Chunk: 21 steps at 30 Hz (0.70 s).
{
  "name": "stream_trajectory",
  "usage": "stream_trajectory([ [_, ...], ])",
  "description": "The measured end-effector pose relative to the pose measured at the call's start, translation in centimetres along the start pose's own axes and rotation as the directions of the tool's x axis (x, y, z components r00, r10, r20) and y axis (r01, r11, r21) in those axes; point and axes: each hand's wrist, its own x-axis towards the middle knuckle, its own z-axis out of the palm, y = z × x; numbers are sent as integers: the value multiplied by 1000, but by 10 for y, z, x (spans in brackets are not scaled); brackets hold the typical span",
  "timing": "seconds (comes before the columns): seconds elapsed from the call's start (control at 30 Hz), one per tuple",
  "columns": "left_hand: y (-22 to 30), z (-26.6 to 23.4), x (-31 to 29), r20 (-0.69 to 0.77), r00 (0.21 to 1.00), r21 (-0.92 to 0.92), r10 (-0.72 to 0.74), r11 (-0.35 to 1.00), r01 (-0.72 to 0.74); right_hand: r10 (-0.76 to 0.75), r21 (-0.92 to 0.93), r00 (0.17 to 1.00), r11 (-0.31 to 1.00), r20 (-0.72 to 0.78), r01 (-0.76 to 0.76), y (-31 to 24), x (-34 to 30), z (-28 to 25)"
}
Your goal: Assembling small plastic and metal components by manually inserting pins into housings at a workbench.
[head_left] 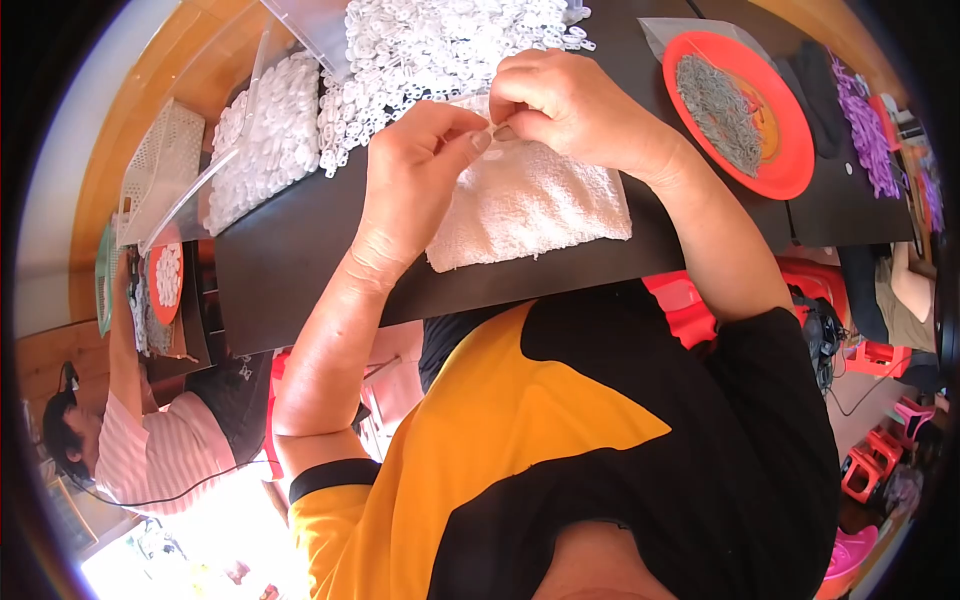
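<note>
My left hand point(418, 165) and my right hand point(562, 105) meet over a folded white towel point(540, 205) on the dark table. Thumb and forefinger of each are pinched together, fingertips almost touching. Whatever they hold between them is too small and too covered by the fingers to name. Just below the fingertips a small pale piece point(493, 154) seems to rest on the towel. Right behind my hands spreads a big heap of small white plastic parts point(430, 55), loop-shaped with holes.
A clear bin of white parts point(265, 145) stands to the left. On the right a red plate point(790, 165) holds many thin grey metal pieces point(718, 110); purple parts point(862, 130) lie beyond it. Another person point(165, 450) works at far left beside a red dish point(167, 285).
</note>
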Motion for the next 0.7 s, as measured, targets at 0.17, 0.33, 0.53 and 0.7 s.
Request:
stream_trajectory([
  [0.17, 12, -14, 8, 200, 914, -415, -353, 814, 406, -74, 109, 988, 990, -137, 90, -7, 1, 0],
  [0.33, 22, -24, 12, 337, 833, -481, -439, 680, 554, -101, 153, 982, 980, -162, 126, -14, -1, -3],
  [0.53, 18, -14, 14, 242, 881, -577, -407, 670, 467, 18, 239, 980, 971, -198, 30, -14, -1, 0],
  [0.7, 19, -4, 13, 201, 895, -648, -399, 631, 427, 202, 488, 960, 869, -196, -83, -13, -2, 0],
])
